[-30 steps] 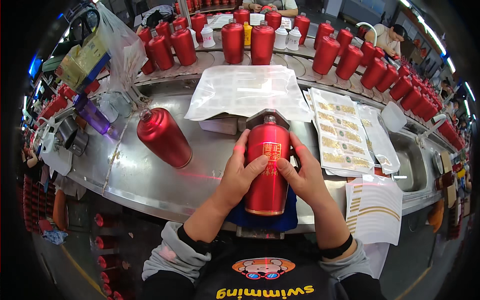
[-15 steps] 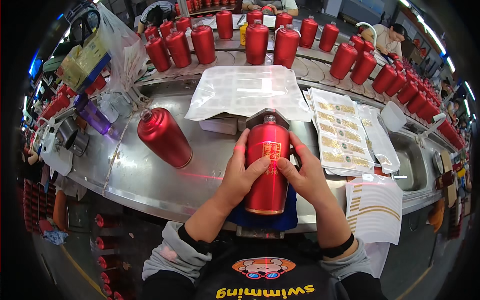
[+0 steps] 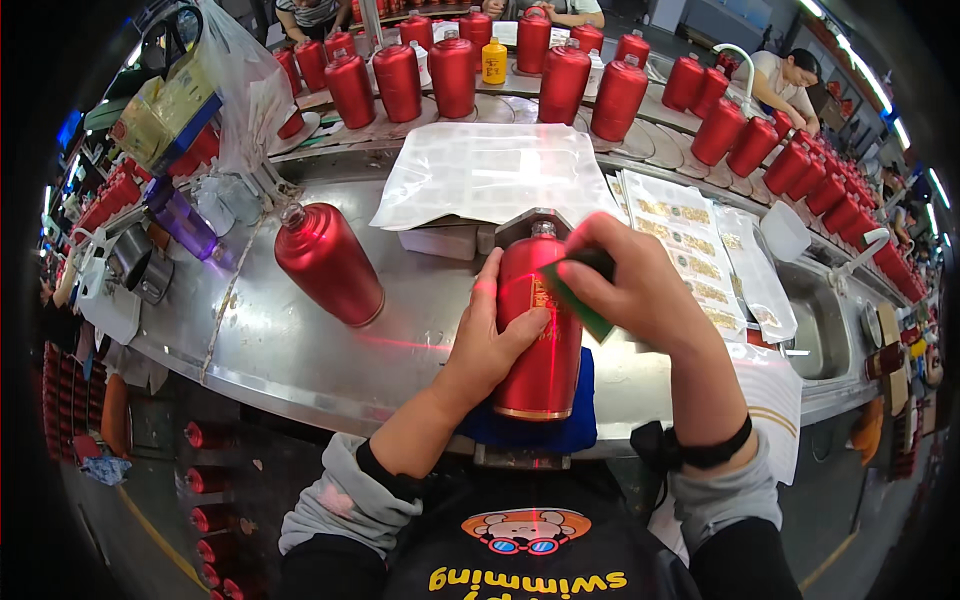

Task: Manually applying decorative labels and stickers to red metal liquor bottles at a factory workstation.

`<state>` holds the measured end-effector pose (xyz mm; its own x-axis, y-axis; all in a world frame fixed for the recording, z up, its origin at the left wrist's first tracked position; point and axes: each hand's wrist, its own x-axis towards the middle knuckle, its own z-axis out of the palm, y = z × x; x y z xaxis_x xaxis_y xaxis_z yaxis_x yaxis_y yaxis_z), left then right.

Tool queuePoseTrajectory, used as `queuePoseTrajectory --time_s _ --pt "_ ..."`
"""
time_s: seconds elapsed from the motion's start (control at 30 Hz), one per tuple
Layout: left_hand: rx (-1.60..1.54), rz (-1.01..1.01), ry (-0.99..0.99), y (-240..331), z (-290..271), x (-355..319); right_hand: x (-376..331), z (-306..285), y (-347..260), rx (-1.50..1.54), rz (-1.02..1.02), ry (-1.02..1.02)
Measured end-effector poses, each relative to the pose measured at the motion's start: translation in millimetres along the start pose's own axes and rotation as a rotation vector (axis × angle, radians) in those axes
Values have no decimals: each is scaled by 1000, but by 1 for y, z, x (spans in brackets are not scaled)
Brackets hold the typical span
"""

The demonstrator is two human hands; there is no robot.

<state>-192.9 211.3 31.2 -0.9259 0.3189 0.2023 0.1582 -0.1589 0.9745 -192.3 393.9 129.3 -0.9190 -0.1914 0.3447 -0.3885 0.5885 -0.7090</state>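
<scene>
- Two hands are busy: my left hand (image 3: 488, 345) grips the bottle (image 3: 540, 375) by its side; my right hand (image 3: 640, 285) is closed on a green pad (image 3: 588, 314) above the gold marking (image 3: 541, 292).
- The bottle lies, neck away from me, over a blue cloth (image 3: 584, 390) at the worktop's (image 3: 260, 345) near edge.
- I judge this to be rubbing; it calls for a steady left grip.
- Blur and the pad hide any contact; I cannot tell whether it presses.

A white faucet (image 3: 864, 253) stands beside a sink (image 3: 822, 340)
</scene>
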Motion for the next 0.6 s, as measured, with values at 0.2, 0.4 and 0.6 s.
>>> queuePoseTrajectory --time_s 0.2,0.4,0.6 --pt "174 105 -219 15 -26 -28 -6 5 -36 -602 -640 -204" --pt "719 227 -234 11 -28 -81 12 7 -27 -432 -248 273" --pt "785 317 -86 4 -27 -80 -29 3 -2 207 -263 -247"
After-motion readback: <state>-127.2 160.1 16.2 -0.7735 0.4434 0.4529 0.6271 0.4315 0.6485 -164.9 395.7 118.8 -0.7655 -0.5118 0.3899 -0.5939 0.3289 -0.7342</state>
